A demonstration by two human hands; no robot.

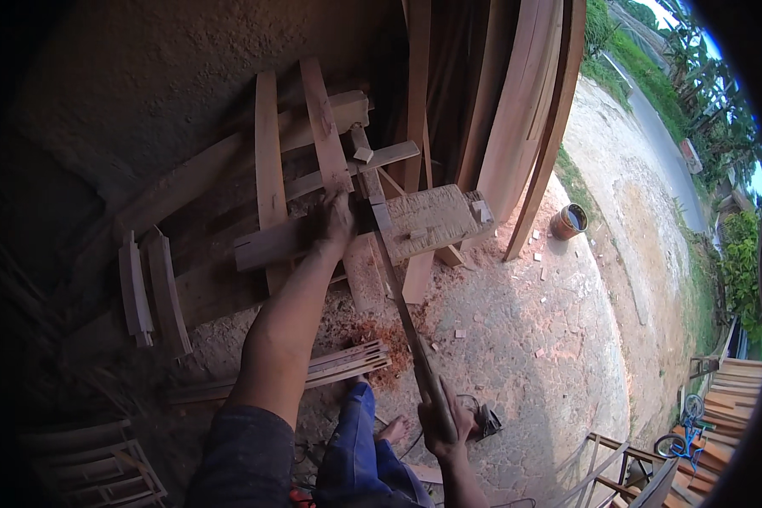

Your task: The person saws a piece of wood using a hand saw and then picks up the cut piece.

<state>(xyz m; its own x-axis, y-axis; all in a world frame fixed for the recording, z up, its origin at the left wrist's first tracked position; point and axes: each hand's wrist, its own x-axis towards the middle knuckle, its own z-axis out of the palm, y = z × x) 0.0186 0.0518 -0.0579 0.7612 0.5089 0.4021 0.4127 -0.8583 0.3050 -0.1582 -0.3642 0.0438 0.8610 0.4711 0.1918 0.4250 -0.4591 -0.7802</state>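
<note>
Wood everywhere: I see planks and offcuts stacked against a rough wall, with a workpiece laid across a low block.
Left hand: my left hand [334, 222] is pressed flat, fingers spread, on a wooden plank [273, 242] lying crosswise over the pile; the palm pins it down rather than wrapping it.
Right hand: my right hand [443, 422] is clamped tight around the wooden handle of a long handsaw [398, 292], low in the view, near my knee.
Handsaw: its narrow blade runs up and away from the handle to the plank, meeting the wood just beside my left hand's fingers; I cannot tell how deep it sits in the cut.
Chopping block: a pale, rough-faced wooden block [427, 220] lies just right of the blade, with small offcuts on top.
Ground: reddish sawdust [381, 330] lies under the work, on cracked concrete [525, 339] dotted with small wood chips.
Slats: a bundle of thin slats [347, 364] rests on the ground between my forearm and the saw.
Tin: a small round tin [569, 221] stands on the concrete well to the right, near leaning boards [525, 102].
Leg: blue trousers [360, 449] and a bare foot show at the lower edge.
</note>
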